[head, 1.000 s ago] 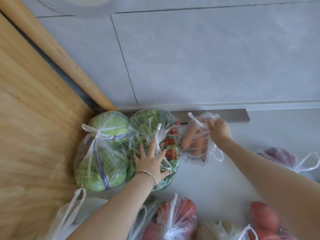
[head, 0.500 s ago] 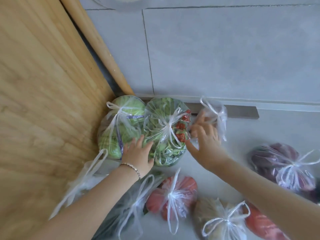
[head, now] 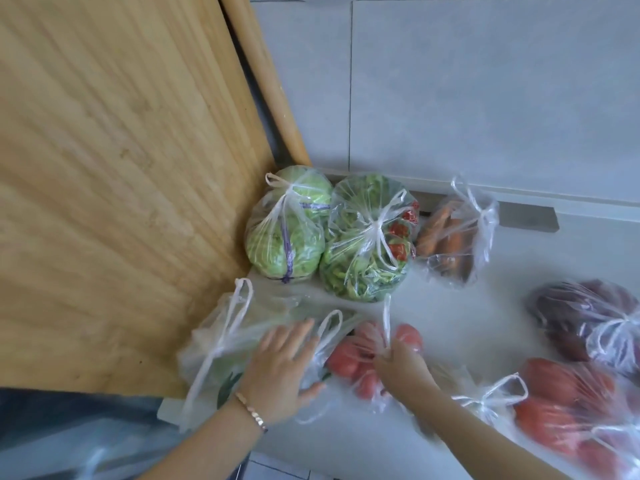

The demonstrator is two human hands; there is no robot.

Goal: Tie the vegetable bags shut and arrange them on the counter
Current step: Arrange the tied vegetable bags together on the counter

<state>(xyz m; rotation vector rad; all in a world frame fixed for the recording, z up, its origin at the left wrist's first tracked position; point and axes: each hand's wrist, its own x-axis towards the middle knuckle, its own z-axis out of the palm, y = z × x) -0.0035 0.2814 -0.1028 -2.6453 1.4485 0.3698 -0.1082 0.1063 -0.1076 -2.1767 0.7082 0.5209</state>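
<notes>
Your right hand (head: pixel 401 362) has left the carrot bag (head: pixel 450 244) in the back row and now pinches the tomato bag (head: pixel 346 362) by its knot, near the front of the counter (head: pixel 467 323). Your left hand (head: pixel 280 368) lies flat, fingers spread, on the pale bag (head: pixel 221 323) beside it; the tomatoes look next to place.

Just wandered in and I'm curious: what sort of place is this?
Most likely a home kitchen: a pale counter runs along a grey tiled wall, a big wooden board stands at the side, and tied bags of produce, cabbage, carrots, tomatoes, lie on the counter.
</notes>
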